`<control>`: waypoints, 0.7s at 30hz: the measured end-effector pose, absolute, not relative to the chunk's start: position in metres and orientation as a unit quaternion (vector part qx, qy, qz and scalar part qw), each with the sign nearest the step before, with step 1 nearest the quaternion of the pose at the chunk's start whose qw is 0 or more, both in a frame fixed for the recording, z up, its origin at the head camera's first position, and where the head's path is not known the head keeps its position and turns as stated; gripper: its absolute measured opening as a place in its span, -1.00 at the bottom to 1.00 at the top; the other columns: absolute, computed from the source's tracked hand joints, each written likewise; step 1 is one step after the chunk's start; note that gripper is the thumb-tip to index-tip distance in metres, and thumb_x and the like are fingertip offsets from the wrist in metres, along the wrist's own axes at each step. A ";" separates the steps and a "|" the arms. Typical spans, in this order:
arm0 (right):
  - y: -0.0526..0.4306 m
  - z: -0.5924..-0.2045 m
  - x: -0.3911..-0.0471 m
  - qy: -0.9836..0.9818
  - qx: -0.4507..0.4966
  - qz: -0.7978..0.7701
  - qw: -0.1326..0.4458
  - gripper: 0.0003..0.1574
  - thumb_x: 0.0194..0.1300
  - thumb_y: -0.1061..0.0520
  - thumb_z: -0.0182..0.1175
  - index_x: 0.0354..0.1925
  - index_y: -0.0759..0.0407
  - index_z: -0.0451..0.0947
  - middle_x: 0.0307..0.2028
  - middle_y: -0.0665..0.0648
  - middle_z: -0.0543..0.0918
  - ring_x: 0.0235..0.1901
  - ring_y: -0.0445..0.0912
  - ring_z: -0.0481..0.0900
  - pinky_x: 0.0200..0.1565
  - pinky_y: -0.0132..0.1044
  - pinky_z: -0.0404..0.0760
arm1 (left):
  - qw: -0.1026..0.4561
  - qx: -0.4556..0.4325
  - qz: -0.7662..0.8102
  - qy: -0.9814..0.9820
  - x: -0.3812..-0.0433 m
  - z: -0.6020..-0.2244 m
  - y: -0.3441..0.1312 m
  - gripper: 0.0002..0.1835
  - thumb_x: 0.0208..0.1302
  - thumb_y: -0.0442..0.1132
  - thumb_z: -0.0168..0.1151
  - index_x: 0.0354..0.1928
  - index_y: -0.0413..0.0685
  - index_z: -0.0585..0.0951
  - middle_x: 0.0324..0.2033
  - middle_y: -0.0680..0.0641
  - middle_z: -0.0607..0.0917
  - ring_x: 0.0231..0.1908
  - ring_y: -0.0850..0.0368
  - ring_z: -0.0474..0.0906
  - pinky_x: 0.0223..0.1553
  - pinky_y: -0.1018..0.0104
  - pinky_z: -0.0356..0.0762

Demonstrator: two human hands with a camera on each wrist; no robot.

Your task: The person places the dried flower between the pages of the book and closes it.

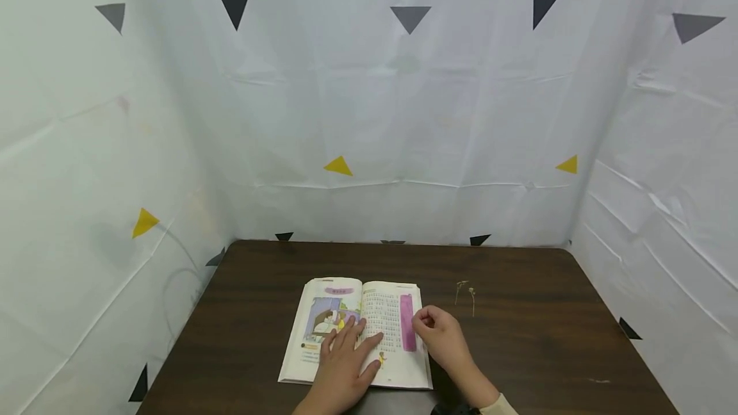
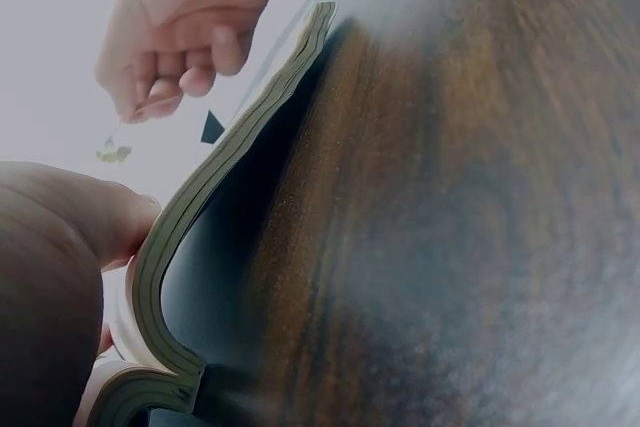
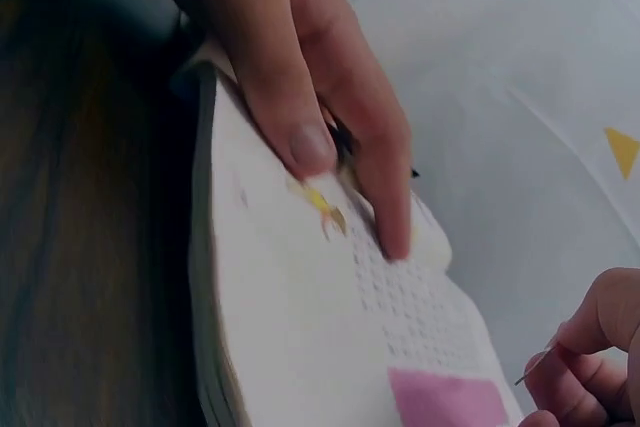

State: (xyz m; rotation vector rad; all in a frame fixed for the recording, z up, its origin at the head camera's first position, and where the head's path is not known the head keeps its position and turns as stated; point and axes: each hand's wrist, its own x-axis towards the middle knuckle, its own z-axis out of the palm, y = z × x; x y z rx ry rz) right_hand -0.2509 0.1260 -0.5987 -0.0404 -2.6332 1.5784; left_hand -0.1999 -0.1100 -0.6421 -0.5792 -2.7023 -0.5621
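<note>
An open book [image 1: 398,364] with printed text, a pink panel and a coloured picture lies on the dark table. Across its middle, my left hand [image 1: 344,364] rests with fingers spread, holding the pages flat; its thumb [image 3: 310,147] presses on the right page. At the book's right edge, close over the pink panel, my right hand [image 1: 444,338] pinches a thin stem [image 3: 535,365] between thumb and forefinger. Most of the stem is hidden by the fingers. Two thin dried flower sprigs [image 1: 473,303] lie on the table beyond the right hand.
The dark wooden table [image 1: 542,338] extends around the book. White sheeting [image 1: 403,114] with black, grey and yellow triangles hangs behind it and along both sides. A small pale mark [image 1: 599,381] shows on the table at the right.
</note>
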 end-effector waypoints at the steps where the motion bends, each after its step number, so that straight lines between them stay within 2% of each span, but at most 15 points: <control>1: 0.122 -0.600 -0.251 -0.848 -0.009 0.528 0.029 -0.90 0.28 0.12 0.31 -0.39 0.08 0.63 -0.51 0.00 0.58 -0.54 -0.18 0.44 -0.53 -0.40 0.41 | 0.160 -0.203 -0.196 -0.946 -0.200 -0.642 -0.110 -0.52 0.36 0.16 0.19 0.31 0.47 0.52 0.42 -0.07 0.44 0.50 -0.16 0.21 0.31 -0.35 0.08; 8: 0.095 -0.614 -0.252 -0.810 0.012 0.586 -0.001 -0.88 0.32 0.11 0.30 -0.33 0.14 0.62 -0.53 0.01 0.59 -0.62 -0.18 0.50 -0.61 -0.39 0.46 | 0.150 -0.204 -0.194 -0.948 -0.201 -0.644 -0.109 -0.52 0.37 0.18 0.18 0.32 0.47 0.52 0.43 -0.06 0.43 0.50 -0.16 0.20 0.30 -0.35 0.07; 12: 0.084 -0.619 -0.251 -0.803 0.008 0.596 0.000 -0.87 0.31 0.12 0.29 -0.31 0.16 0.62 -0.55 0.01 0.57 -0.66 -0.22 0.44 -0.66 -0.40 0.42 | 0.141 -0.202 -0.195 -0.949 -0.200 -0.644 -0.109 -0.52 0.38 0.18 0.17 0.33 0.47 0.52 0.44 -0.05 0.42 0.51 -0.15 0.19 0.31 -0.35 0.08; 17: 0.074 -0.621 -0.254 -0.767 -0.017 0.641 -0.019 -0.84 0.35 0.09 0.26 -0.27 0.18 0.60 -0.57 0.04 0.54 -0.75 -0.17 0.40 -0.75 -0.33 0.44 | 0.146 -0.202 -0.192 -0.949 -0.200 -0.644 -0.109 -0.52 0.38 0.18 0.17 0.32 0.45 0.53 0.43 -0.06 0.44 0.50 -0.16 0.21 0.30 -0.35 0.10; 21: 0.071 -0.626 -0.260 -0.745 -0.012 0.667 -0.013 -0.79 0.40 0.06 0.24 -0.25 0.20 0.59 -0.59 0.06 0.52 -0.77 -0.16 0.40 -0.75 -0.29 0.47 | 0.148 -0.201 -0.193 -0.949 -0.201 -0.645 -0.109 -0.52 0.37 0.19 0.18 0.32 0.46 0.53 0.43 -0.04 0.43 0.51 -0.15 0.19 0.31 -0.34 0.06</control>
